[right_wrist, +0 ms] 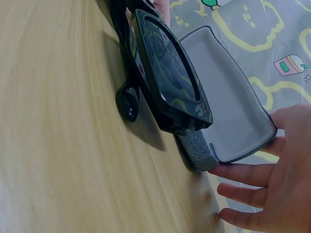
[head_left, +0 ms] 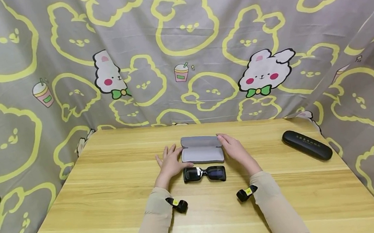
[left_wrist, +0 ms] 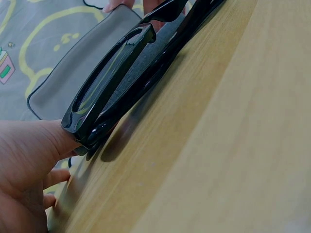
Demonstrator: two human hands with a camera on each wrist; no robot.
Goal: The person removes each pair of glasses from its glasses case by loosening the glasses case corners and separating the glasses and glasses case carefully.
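Observation:
An opened glasses case (head_left: 202, 154) with a pale grey lining lies on the table, its lid (right_wrist: 226, 97) raised at the back. At the case's left end is my left hand (head_left: 171, 164), its thumb along the front corner and the other fingers spread beside it. My right hand (head_left: 235, 150) holds the lid's right end between thumb and forefinger; a further finger touches the base's end. Black sunglasses (head_left: 204, 173) lie folded just in front of the case, lenses facing me. In the left wrist view, the sunglasses (left_wrist: 112, 82) hide my left thumb's tip (left_wrist: 43, 138).
A closed black glasses case (head_left: 307, 145) with small lettering lies at an angle toward the right edge of the wooden table (head_left: 115, 217). Patterned grey curtains (head_left: 205, 91) hang behind the table and along both sides.

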